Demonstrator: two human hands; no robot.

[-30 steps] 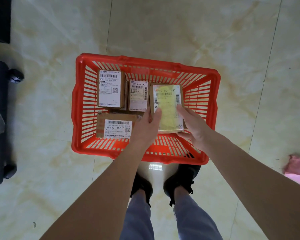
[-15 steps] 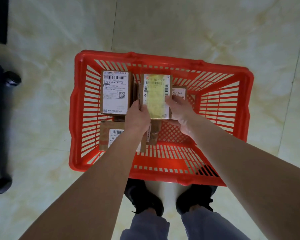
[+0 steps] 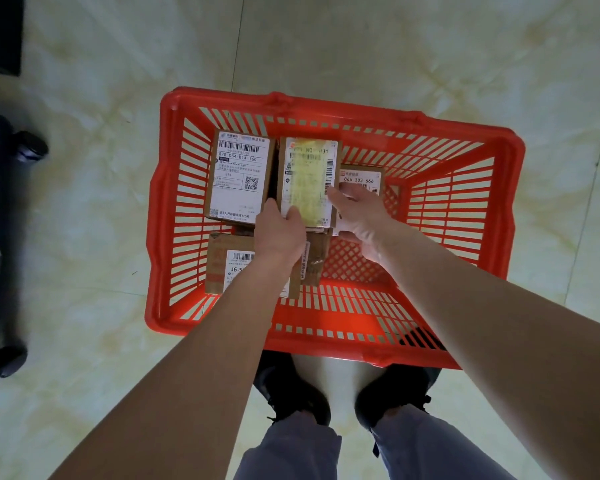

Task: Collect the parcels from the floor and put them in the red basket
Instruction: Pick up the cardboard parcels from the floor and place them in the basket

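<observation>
Cardboard parcel (image 3: 241,268), label half-hidden by left hand (image 3: 279,233)

parcels (image 3: 239,178) crowd basket (image 3: 513,202) left, right half free

Bare forearms, grey-blue trousers (image 3: 291,448) and black lace-up shoes (image 3: 293,389).

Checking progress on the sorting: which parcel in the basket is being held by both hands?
The yellow-taped parcel, gripped by the left hand and right hand; the other parcels lie untouched.
</observation>
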